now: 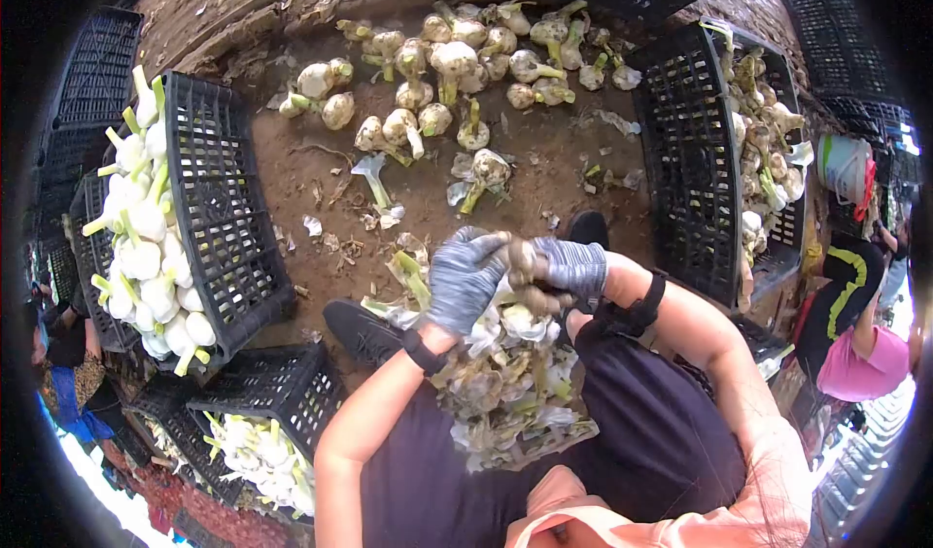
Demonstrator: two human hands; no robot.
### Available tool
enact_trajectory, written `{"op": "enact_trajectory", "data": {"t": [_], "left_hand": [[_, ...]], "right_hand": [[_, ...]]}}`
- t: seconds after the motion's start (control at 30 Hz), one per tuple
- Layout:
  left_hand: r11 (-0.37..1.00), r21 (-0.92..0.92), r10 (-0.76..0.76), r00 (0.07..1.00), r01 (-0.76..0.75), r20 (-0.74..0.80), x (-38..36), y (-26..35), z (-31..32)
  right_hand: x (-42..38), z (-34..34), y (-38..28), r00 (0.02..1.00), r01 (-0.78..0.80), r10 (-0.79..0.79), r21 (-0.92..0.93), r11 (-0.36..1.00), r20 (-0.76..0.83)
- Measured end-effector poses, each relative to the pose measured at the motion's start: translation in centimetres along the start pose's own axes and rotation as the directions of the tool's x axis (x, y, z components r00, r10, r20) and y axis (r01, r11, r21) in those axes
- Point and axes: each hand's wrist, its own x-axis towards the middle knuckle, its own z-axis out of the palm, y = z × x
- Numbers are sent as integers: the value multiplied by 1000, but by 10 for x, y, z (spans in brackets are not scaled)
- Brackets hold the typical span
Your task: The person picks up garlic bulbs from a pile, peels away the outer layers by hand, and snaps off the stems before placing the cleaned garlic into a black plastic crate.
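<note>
My left hand (465, 281) and my right hand (569, 268), both in grey knit gloves with soil-brown fingertips, meet above my lap. Their fingers are curled together; whatever lies between them is hidden by the gloves. Below the hands, a heap of garlic skins and stalk scraps (510, 383) covers my lap. On the ground just beyond lies a soiled garlic bulb (489, 169) with its stalk. Farther off spreads a pile of unpeeled garlic bulbs (454, 60), brown with dirt.
To the left, a black crate (216, 159) stands beside clean white garlic (146, 247); another crate (292, 383) adjoins more white garlic (258, 456). At right, a black crate (688, 159) contains dirty garlic (763, 159). Beyond it are a bucket (844, 171) and a person in pink (860, 363).
</note>
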Motion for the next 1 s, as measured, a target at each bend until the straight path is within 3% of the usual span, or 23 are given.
{"op": "enact_trajectory", "data": {"t": [0.03, 0.07, 0.13, 0.17, 0.2, 0.23, 0.27, 0.3, 0.33, 0.37, 0.47, 0.5, 0.53, 0.57, 0.63, 0.67, 0.7, 0.73, 0.77, 0.8, 0.83, 0.87, 1.0], "left_hand": [[977, 208, 27, 996, -44, 85, 0, -8, -1], [900, 426, 79, 995, -94, 53, -2, -13, 0], [904, 426, 47, 999, -40, -5, -7, -18, 1], [904, 427, 14, 998, 13, -59, -10, -23, 1], [945, 328, -1, 999, 15, -41, -10, -32, -2], [944, 330, 0, 999, 14, -42, -12, -40, -3], [948, 269, -179, 984, 171, 5, -10, -35, -7], [920, 213, -349, 935, 330, 61, -8, -33, -10], [879, 411, -300, 951, 242, 81, -5, -36, -13], [879, 410, -299, 951, 242, 80, -2, -35, -14], [862, 469, -299, 940, 191, 167, 0, -30, -14], [911, 377, -213, 974, 168, 80, -3, -28, -10], [950, 284, -132, 991, 132, -19, -4, -27, -8], [950, 282, -130, 991, 131, -21, -3, -25, -9], [952, 148, -269, 963, 267, -11, 1, -17, -12], [954, 143, -265, 964, 265, -15, 3, -20, -10], [990, 55, -127, 989, 132, -81, 5, -24, -8], [1000, -22, 6, 987, -10, -159, 7, -29, -5], [1000, -25, 3, 986, -7, -166, 11, -23, -6], [967, -254, -25, 993, -5, -114, 15, -11, -9], [883, -469, -38, 998, 8, -54, 17, -4, -10], [834, -548, -80, 997, 56, -19, 18, -3, -8], [868, -496, -58, 997, 28, -45, 12, -5, -9]], "right_hand": [[-2, 1, -6, 996, 73, -53, -287, 955, 75], [7, -1, -21, 913, 394, -300, -410, 823, 275], [16, 0, -31, 931, 177, -356, -753, 634, -81], [24, 2, -34, 844, -24, -449, -857, 514, -294], [33, -2, -35, 844, -22, -450, -857, 515, -292], [44, -9, -34, 801, -112, -538, -949, 295, -262], [55, -15, -31, 762, -215, -613, -975, 63, -208], [66, -18, -25, 762, -214, -613, -975, 62, -207], [79, -20, -19, 774, -210, -624, -974, -89, -110], [91, -24, -12, 785, -205, -619, -949, -238, -14], [109, -53, 0, 779, -333, -625, -877, -345, -49], [108, -61, -5, 754, -416, -653, -822, -388, -74], [104, -70, -12, 728, -404, -668, -884, -234, -155], [97, -74, -16, 728, -404, -668, -883, -238, -153], [82, -82, -23, 602, -327, -702, -920, 217, -380], [76, -84, -29, 633, -215, -535, -791, 573, -559], [68, -80, -31, 635, -216, -537, -795, 566, -555], [59, -71, -29, 697, -53, -527, -768, 639, -486], [52, -63, -25, 749, 106, -523, -705, 701, -407], [49, -50, -32, 796, 57, -462, -712, 700, -391], [41, -30, -33, 758, 179, -507, -615, 767, -411], [39, -17, -37, 755, 156, -476, -581, 799, -451], [30, -3, -47, 761, 98, -408, -532, 841, -505]]}}
